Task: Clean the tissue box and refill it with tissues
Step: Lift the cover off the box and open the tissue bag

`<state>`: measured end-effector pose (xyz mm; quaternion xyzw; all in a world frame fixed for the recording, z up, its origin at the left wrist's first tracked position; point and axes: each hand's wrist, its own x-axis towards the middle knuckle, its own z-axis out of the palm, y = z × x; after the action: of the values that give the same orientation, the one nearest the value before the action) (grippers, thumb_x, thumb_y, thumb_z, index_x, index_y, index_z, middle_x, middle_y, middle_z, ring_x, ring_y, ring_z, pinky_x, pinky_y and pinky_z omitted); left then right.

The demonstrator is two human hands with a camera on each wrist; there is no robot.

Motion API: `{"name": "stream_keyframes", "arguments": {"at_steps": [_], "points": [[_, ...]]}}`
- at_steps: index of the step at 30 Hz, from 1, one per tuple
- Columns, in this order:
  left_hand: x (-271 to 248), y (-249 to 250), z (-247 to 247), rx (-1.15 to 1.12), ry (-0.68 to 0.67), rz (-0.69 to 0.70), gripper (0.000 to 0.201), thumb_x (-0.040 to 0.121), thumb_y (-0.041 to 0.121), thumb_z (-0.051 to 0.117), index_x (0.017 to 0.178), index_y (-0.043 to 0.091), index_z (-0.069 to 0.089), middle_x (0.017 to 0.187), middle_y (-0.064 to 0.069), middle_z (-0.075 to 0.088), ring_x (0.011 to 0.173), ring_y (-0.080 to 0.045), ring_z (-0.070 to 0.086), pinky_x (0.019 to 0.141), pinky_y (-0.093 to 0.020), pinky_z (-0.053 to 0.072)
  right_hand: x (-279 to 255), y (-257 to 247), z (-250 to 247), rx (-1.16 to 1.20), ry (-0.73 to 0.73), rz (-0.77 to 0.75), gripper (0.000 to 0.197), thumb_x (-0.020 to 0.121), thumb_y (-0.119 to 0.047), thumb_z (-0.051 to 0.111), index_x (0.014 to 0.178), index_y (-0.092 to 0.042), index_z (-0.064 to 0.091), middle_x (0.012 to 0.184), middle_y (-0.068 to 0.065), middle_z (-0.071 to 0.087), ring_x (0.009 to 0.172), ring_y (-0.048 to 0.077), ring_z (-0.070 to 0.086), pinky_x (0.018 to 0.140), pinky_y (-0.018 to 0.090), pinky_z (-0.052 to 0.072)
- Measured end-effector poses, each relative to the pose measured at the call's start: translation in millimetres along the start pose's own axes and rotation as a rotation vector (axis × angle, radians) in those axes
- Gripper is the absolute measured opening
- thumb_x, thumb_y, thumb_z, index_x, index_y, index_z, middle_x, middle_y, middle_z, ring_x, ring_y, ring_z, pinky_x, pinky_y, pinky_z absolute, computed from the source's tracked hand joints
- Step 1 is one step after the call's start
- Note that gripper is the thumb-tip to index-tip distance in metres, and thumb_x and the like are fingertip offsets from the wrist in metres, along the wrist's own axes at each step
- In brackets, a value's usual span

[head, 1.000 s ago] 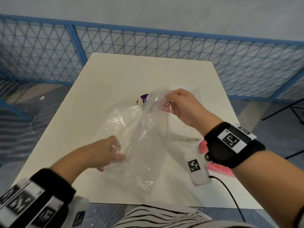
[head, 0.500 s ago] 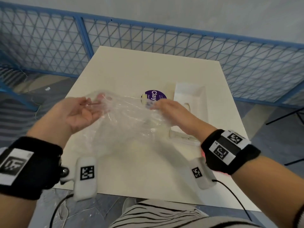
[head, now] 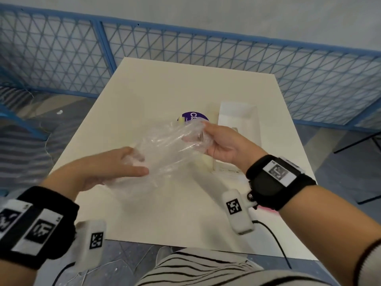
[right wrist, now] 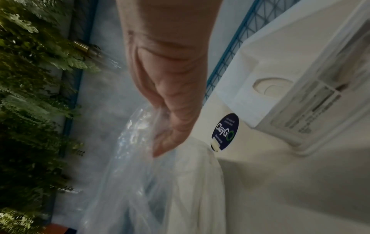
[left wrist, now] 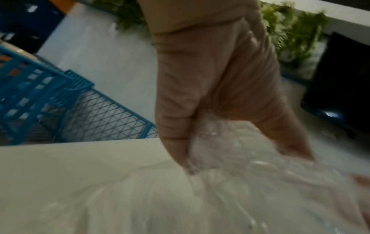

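Both hands hold a crumpled clear plastic wrapper [head: 169, 149] above the white table [head: 165, 89]. My left hand [head: 134, 162] pinches its near end between thumb and fingers; in the left wrist view the fingers [left wrist: 180, 150] close on the film [left wrist: 250, 182]. My right hand [head: 203, 137] grips the far end, its fingers [right wrist: 170, 134] curled into the plastic [right wrist: 130, 174]. The white tissue box [head: 239, 120] lies on the table just behind my right hand, with a recessed oval on its side [right wrist: 280, 79]. No tissues are visible.
A round purple sticker [head: 193, 117] marked ClayGo [right wrist: 225, 131] lies on the table left of the box. A pink item [head: 266, 208] shows under my right wrist. A blue mesh fence [head: 185, 48] surrounds the table's far and side edges.
My left hand came down from the upper left toward the middle, closer to my right hand. The wrapper is bunched more tightly between the hands, and my right hand turned palm up.
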<state>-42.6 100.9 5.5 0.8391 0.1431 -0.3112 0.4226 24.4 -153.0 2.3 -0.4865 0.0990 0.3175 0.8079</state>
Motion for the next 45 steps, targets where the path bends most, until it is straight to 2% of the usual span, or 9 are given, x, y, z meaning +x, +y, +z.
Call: {"name": "stream_keyframes", "arguments": {"at_steps": [5,10,13,17,25,28,32,39,45], "points": [[22.8,-15.6,5.9,-0.14,0.474,0.009,0.02,0.092,0.032,0.058,0.09,0.012,0.058,0.104,-0.014,0.059,0.084,-0.025,0.052,0.077,-0.039,0.046,1.6,10.3,5.8,0.122,-0.04,0.122,0.034,0.1,-0.02,0.04,0.077,-0.012,0.065,0.053,-0.001,0.059,0.042,0.007,0.054,0.038,0.015,0.044],[11.9,-14.1,-6.0,-1.05,0.135,-0.091,0.03,0.101,0.018,0.035,0.074,0.012,0.047,0.071,-0.008,0.066,0.058,-0.028,0.07,0.047,-0.05,0.057,-8.4,17.0,-11.8,-0.718,-0.007,0.083,0.026,0.09,-0.028,0.062,0.113,-0.019,0.057,0.08,-0.012,0.058,0.049,0.003,0.043,0.041,0.01,0.028],[17.5,-3.5,-6.1,-1.209,0.035,-0.042,0.024,0.097,0.014,0.033,0.077,0.01,0.047,0.078,-0.009,0.065,0.069,-0.026,0.069,0.057,-0.056,0.056,-3.2,30.8,-15.6,-1.083,0.126,0.005,0.016,0.089,-0.029,0.064,0.089,-0.014,0.059,0.071,-0.002,0.05,0.056,0.012,0.041,0.043,0.018,0.03],[22.6,1.4,-7.7,-1.173,-0.001,0.059,0.011,0.072,0.011,0.056,0.081,0.014,0.051,0.079,-0.004,0.045,0.057,-0.016,0.056,0.055,-0.025,0.055,7.1,30.7,-22.8,-0.786,0.379,-0.011,0.015,0.092,-0.012,0.051,0.079,-0.014,0.06,0.073,0.001,0.052,0.054,0.015,0.047,0.048,0.023,0.04],[24.6,-31.3,-17.1,-0.944,-0.015,0.303,0.029,0.072,0.006,0.068,0.074,0.024,0.045,0.063,0.001,0.055,0.051,-0.009,0.054,0.049,-0.019,0.049,1.3,17.8,-15.0,0.249,0.125,0.058,0.029,0.096,0.002,0.035,0.114,0.006,0.057,0.097,0.021,0.066,0.072,0.028,0.068,0.057,0.042,0.06],[20.4,-36.1,-17.7,-0.666,-0.112,0.335,0.038,0.047,0.02,0.086,0.057,0.021,0.049,0.063,0.0,0.048,0.058,-0.014,0.045,0.051,-0.017,0.043,2.0,22.2,-14.0,0.201,0.126,0.101,0.028,0.098,-0.004,0.036,0.108,0.003,0.061,0.089,0.018,0.07,0.07,0.028,0.07,0.054,0.046,0.059],[32.3,-25.8,-4.9,-0.146,0.232,0.339,0.04,0.091,-0.002,0.044,0.089,0.023,0.075,0.098,0.006,0.063,0.076,-0.012,0.053,0.062,-0.016,0.044,-2.8,22.2,-10.7,0.07,0.07,0.17,0.019,0.091,-0.01,0.046,0.102,-0.005,0.06,0.07,0.008,0.068,0.058,0.022,0.067,0.058,0.038,0.057],[44.1,-3.8,0.8,0.238,0.465,0.215,0.075,0.088,0.025,0.061,0.149,0.034,0.018,0.123,-0.013,0.041,0.096,-0.027,0.043,0.081,-0.032,0.037,-4.8,24.2,-12.9,-0.559,0.043,0.106,0.043,0.084,-0.024,0.071,0.118,-0.025,0.044,0.093,0.001,0.054,0.062,0.014,0.044,0.05,0.023,0.043],[34.7,8.3,-6.9,-0.547,0.457,0.275,0.033,0.087,-0.009,0.042,0.086,0.01,0.069,0.098,-0.017,0.066,0.067,-0.02,0.064,0.059,-0.025,0.055,1.6,26.3,-17.6,-0.899,0.296,-0.12,0.015,0.094,-0.017,0.054,0.08,-0.015,0.058,0.078,-0.001,0.057,0.07,0.013,0.052,0.063,0.023,0.042]]}}
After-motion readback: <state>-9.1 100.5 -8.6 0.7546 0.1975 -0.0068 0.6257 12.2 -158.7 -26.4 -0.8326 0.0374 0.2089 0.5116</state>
